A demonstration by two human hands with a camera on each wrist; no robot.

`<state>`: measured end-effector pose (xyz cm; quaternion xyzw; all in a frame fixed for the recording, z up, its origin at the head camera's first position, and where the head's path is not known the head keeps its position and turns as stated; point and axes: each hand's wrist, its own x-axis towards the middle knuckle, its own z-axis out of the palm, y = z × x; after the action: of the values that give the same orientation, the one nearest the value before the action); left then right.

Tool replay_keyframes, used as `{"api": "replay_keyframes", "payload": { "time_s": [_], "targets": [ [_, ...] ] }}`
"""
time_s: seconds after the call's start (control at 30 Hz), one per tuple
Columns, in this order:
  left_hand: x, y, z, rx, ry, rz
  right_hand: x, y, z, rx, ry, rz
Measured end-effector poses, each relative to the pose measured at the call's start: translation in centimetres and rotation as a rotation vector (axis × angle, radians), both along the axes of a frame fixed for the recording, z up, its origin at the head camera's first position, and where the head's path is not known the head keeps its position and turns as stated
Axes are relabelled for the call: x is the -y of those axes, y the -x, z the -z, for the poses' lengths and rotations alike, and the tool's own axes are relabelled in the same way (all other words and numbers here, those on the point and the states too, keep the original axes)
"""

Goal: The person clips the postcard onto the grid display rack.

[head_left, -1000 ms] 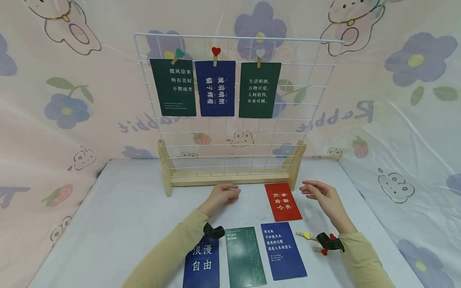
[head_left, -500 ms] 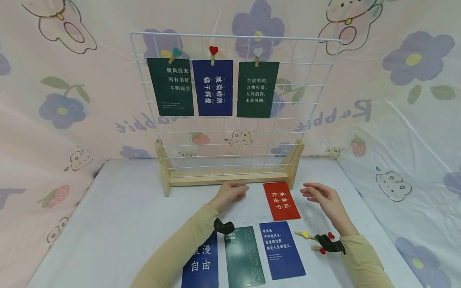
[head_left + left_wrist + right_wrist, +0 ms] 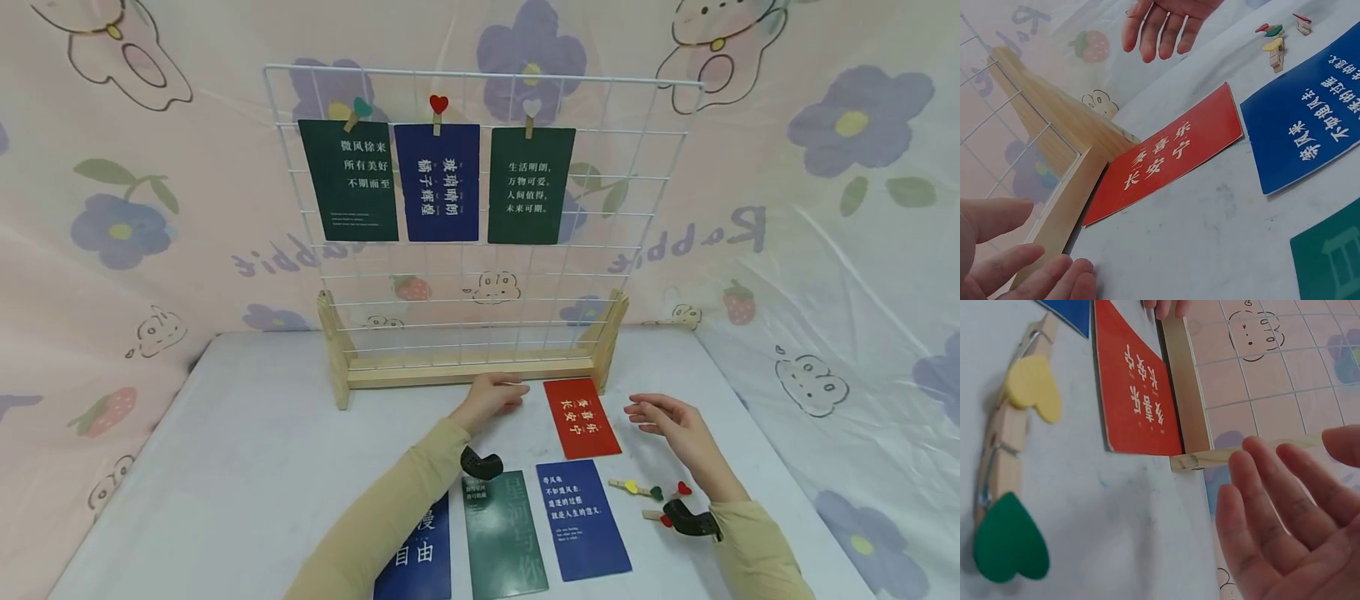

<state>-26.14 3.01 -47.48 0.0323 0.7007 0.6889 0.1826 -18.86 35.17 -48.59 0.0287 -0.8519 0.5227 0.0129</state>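
A red card [image 3: 583, 421] with white characters lies on the table between my two hands, its far end by the rack's wooden base [image 3: 472, 372]. On its left, my left hand [image 3: 491, 400] hovers with relaxed fingers, holding nothing. My right hand [image 3: 675, 427] is to the right of the card, also holding nothing; in the right wrist view its fingers [image 3: 1291, 512] are spread. Below the right hand lie several small clothespins, among them one with a yellow heart [image 3: 1036, 387] and one with a green heart [image 3: 1013, 540].
A white wire grid rack stands behind, bearing a green card [image 3: 348, 181], a blue card [image 3: 437, 183] and another green card [image 3: 531, 186] clipped by heart clothespins. Nearer lie a blue card [image 3: 583, 521], a green card [image 3: 504, 533] and a blue card [image 3: 420, 567] partly under the left sleeve.
My left hand has moved to the right, closer to the red card. The right hand has sunk slightly beside it. The whole head view has shifted a little; the cards lie as before.
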Motion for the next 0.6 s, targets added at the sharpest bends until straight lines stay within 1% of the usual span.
{"api": "replay_keyframes", "payload": {
  "time_s": [0.07, 0.1, 0.13, 0.3, 0.37, 0.47, 0.6],
  "targets": [
    [-0.2, 0.0, 0.0, 0.002, -0.002, -0.002, -0.5, 0.2, 0.9, 0.015, 0.013, 0.008],
    [-0.3, 0.0, 0.0, 0.009, -0.008, -0.004, -0.6, 0.2, 1.1, 0.023, 0.014, 0.004],
    [-0.4, 0.0, 0.0, 0.016, -0.018, -0.007, -0.5, 0.1, 1.0, 0.026, 0.011, 0.0],
    [-1.0, 0.1, 0.5, 0.04, -0.061, -0.017, 1.1, -1.3, -1.4, 0.063, -0.018, -0.016],
    [-1.2, 0.1, 0.6, 0.045, -0.069, -0.022, 1.6, -1.7, -2.1, 0.092, -0.02, -0.03],
    [-1.5, 0.0, 0.6, 0.049, -0.071, -0.031, 1.8, -2.0, -2.2, 0.149, -0.009, -0.035],
    [-1.8, 0.2, 0.6, 0.052, -0.08, -0.034, 1.6, -2.1, -1.6, 0.201, -0.016, -0.071]
  ]
}}
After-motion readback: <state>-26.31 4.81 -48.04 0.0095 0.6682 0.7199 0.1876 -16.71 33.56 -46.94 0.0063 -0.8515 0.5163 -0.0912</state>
